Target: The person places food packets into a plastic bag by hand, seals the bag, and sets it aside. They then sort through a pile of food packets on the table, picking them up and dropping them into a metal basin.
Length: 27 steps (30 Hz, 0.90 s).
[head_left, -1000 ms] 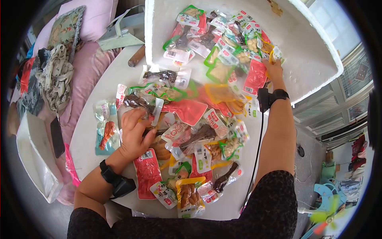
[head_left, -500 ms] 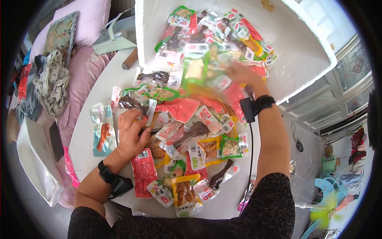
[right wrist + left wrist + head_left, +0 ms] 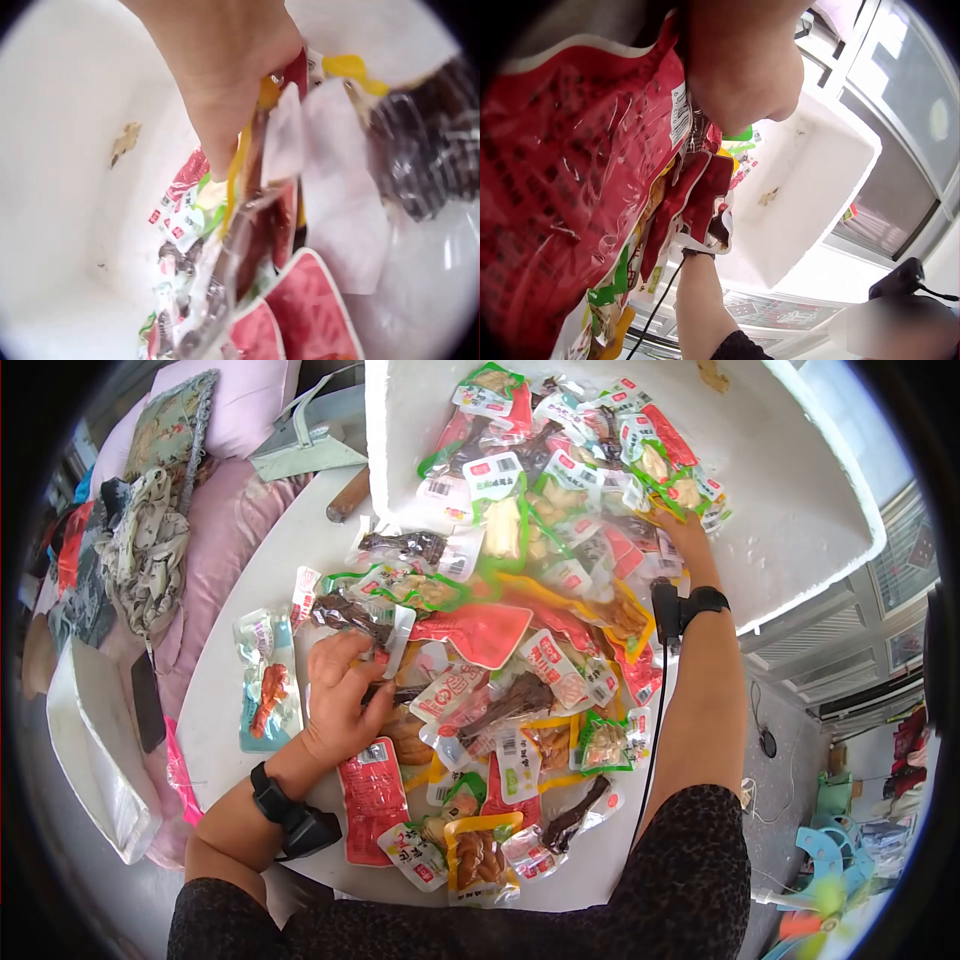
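My right hand reaches into the white foam box, over the right side of a heap of vacuum-sealed food packets. In the right wrist view its thumb and fingers pinch a yellow-edged packet. On the table, my left hand rests with loosely bent fingers at the edge of a clear packet of dark meat. Below that hand lies a red packet, which looms large in the left wrist view. A green-edged packet with pale pieces lies at the box's open front.
Many more packets cover the white table, among them a teal one at the left. A brown wooden handle lies beside the box. A black cable runs down from the right wrist camera. A bed with pink bedding stands at left.
My right hand swept left with packets, then returned to the box's right side. The green-edged packet with pale pieces now lies further left, at the box front. My left hand has stayed put.
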Available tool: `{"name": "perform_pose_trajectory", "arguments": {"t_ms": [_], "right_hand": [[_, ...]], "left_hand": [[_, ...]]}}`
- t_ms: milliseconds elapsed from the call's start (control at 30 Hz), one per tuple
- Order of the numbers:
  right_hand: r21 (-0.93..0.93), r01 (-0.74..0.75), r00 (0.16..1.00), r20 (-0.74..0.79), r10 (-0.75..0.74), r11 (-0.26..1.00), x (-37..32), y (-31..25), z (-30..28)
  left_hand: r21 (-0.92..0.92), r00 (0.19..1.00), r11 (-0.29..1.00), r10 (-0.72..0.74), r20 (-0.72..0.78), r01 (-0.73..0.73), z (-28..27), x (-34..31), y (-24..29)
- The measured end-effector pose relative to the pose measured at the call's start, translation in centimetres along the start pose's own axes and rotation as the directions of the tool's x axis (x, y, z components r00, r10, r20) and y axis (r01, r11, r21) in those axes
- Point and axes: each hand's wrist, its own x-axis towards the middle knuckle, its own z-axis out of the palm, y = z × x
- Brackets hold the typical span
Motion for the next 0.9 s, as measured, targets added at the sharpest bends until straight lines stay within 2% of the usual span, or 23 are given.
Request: {"name": "perform_pose_trajectory", "arguments": {"t_ms": [67,167,267,300,367,467,500,533,600,633,700,767,800,867,900], "right_hand": [[-0.101,-0.030,0.988,0.146,0.044,0.994,-1.7,-1.3,0.1],[0.105,0.070,0.979,0.184,-0.089,0.992,-3.4,-1.1,0.4],[-0.022,0.104,0.981,0.167,-0.099,0.994,-4.7,-1.8,-0.2],[-0.109,0.174,0.985,0.041,-0.170,0.979,-5.5,-2.5,-0.9],[-0.311,0.268,0.928,-0.169,-0.331,0.912,-7.8,-3.6,-1.9],[-0.013,0.462,0.847,-0.288,-0.446,0.887,-11.3,-5.0,-5.9],[0.103,0.473,0.852,-0.307,-0.424,0.875,-13.2,-5.5,-7.7],[0.218,0.481,0.855,-0.330,-0.400,0.849,-15.2,-6.0,-9.5],[0.191,0.436,0.832,-0.459,-0.313,0.879,-17.5,-5.2,-12.7],[0.294,0.398,0.830,-0.519,-0.205,0.869,-17.9,-4.7,-13.8],[0.225,0.406,0.638,-0.764,-0.098,0.886,-15.8,-1.5,-15.0],[0.302,0.261,0.652,-0.756,0.063,0.917,-15.1,0.4,-15.9],[0.343,0.192,0.648,-0.748,0.143,0.920,-14.5,1.2,-16.1],[0.495,0.011,0.863,-0.444,0.242,0.869,-13.0,2.7,-15.5],[0.539,-0.099,0.924,-0.261,0.278,0.836,-12.2,3.7,-14.9]], "left_hand": [[0.016,1.000,1.000,-0.006,0.002,0.006,0.1,-0.1,0.0],[0.027,1.000,1.000,0.009,-0.017,-0.009,0.2,-0.1,0.1],[0.054,0.998,0.998,0.028,-0.053,-0.025,0.1,0.1,0.3],[0.052,0.998,0.998,0.021,-0.054,-0.018,-0.1,0.2,0.5],[0.039,0.999,0.999,-0.013,-0.046,0.015,-0.7,0.0,1.2],[-0.008,0.999,1.000,-0.025,-0.043,0.025,-3.4,1.6,2.5],[-0.026,0.998,0.999,-0.029,-0.049,0.028,-4.5,2.4,2.7],[-0.096,0.993,0.990,-0.105,-0.048,0.100,-5.5,3.4,2.9],[-0.255,0.967,0.939,-0.250,-0.049,0.230,-6.2,5.9,1.8],[-0.337,0.945,0.897,-0.322,-0.055,0.286,-6.2,7.7,0.4],[-0.264,0.915,0.896,-0.393,-0.094,0.358,-5.8,11.5,-2.7],[-0.047,0.920,0.938,-0.346,-0.185,0.343,-4.7,15.1,-6.1],[-0.001,0.921,0.943,-0.327,-0.211,0.334,-4.0,16.7,-7.5],[0.096,0.922,0.942,-0.288,-0.260,0.322,-2.6,19.1,-9.6],[-0.026,0.896,0.922,-0.383,-0.223,0.387,-2.0,19.9,-10.3]]}}
